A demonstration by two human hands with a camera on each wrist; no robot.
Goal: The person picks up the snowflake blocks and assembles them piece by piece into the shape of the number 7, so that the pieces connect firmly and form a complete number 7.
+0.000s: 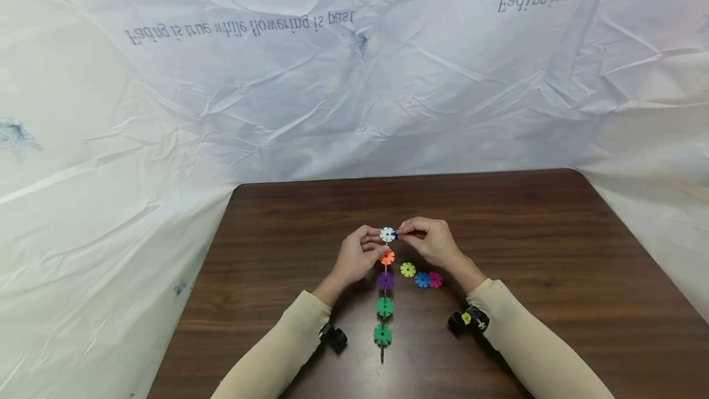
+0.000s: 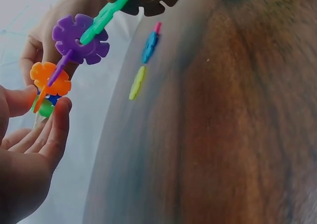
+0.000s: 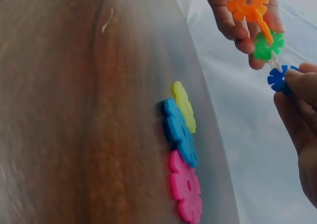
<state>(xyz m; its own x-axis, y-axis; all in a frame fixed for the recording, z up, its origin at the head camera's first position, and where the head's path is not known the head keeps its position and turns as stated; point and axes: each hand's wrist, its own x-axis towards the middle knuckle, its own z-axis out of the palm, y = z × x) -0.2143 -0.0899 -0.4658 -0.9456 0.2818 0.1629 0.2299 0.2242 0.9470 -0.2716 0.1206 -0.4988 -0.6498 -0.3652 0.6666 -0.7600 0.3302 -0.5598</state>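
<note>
A chain of slotted flower-shaped plastic discs runs toward the person in the head view. It includes a white disc [image 1: 387,234], an orange disc [image 1: 388,257], a purple disc [image 1: 385,281] and green discs [image 1: 384,306]. My left hand [image 1: 359,255] pinches the chain's far part between thumb and fingers, around the orange disc and a small green disc [image 3: 269,46]. My right hand [image 1: 434,244] pinches a dark blue disc [image 3: 280,79] between thumb and forefinger. That disc meets the white one edge to edge; whether it is fully slotted in, I cannot tell.
On the brown wooden table [image 1: 288,214], right of the chain, lie a yellow disc [image 1: 407,270], a lighter blue disc [image 1: 422,279] and a pink disc [image 1: 435,279]. The blue and pink ones touch or overlap. White sheeting [image 1: 332,109] hangs behind the table.
</note>
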